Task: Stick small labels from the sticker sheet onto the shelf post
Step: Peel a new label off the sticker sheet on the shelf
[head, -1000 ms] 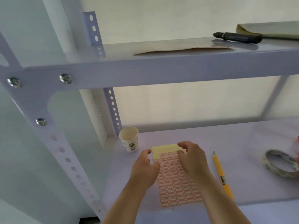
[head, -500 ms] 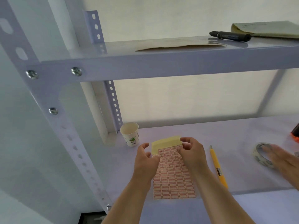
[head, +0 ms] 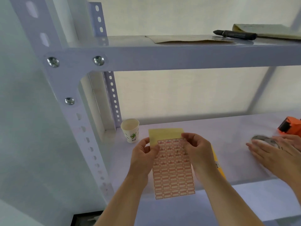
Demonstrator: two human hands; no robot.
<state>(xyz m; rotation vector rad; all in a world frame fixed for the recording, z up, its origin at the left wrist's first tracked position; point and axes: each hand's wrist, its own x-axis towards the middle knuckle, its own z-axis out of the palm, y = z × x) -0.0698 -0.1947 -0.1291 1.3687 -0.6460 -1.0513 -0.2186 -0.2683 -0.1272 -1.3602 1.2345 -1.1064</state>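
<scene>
The sticker sheet [head: 173, 180], yellow-backed with rows of small red-bordered labels, is lifted off the lower shelf and tilted toward me. Several upper labels carry a red letter A. My left hand [head: 143, 154] pinches its upper left edge. My right hand [head: 197, 150] pinches a label at the upper right corner, thumb and finger together. The white perforated shelf post [head: 84, 132] runs diagonally at the left, with three bolts near its top.
A paper cup [head: 131, 130] stands at the shelf's back left. A yellow cutter [head: 217, 163] lies behind my right wrist. Another person's hand [head: 275, 154] rests on a tape roll [head: 259, 139] at the right, by an orange tool [head: 290, 127]. A black marker [head: 235, 34] lies on the upper shelf.
I have lifted the sheet off the shelf and brought it closer. Another person's hand has come in from the right onto the tape roll.
</scene>
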